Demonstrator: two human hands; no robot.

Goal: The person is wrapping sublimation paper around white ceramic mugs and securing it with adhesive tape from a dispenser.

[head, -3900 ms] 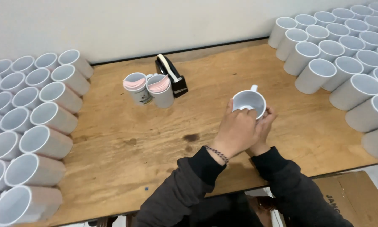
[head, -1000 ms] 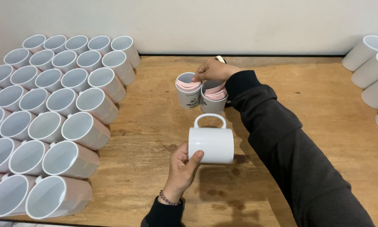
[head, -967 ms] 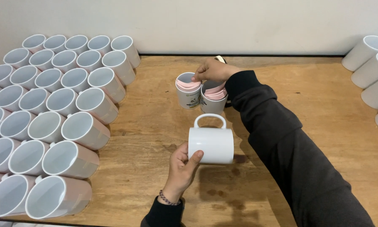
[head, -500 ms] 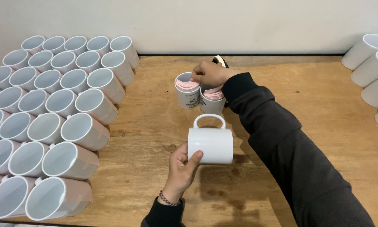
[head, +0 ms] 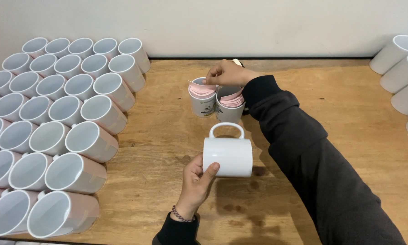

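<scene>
Left hand (head: 196,180): grip closing around a plain white ceramic mug (head: 227,155) lying sideways, handle away from the wrist, steadying it on the wooden table (head: 331,109). Right hand (head: 226,73): fingertips pinching a pink sheet (head: 201,87) from two sheet-filled cups (head: 216,100) just beneath. Rows of white mugs (head: 58,131) lying further left.

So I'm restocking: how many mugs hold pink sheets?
2. Left mug and right mug stand touching mid-table, just beyond the plain mug in the left hand.
</scene>
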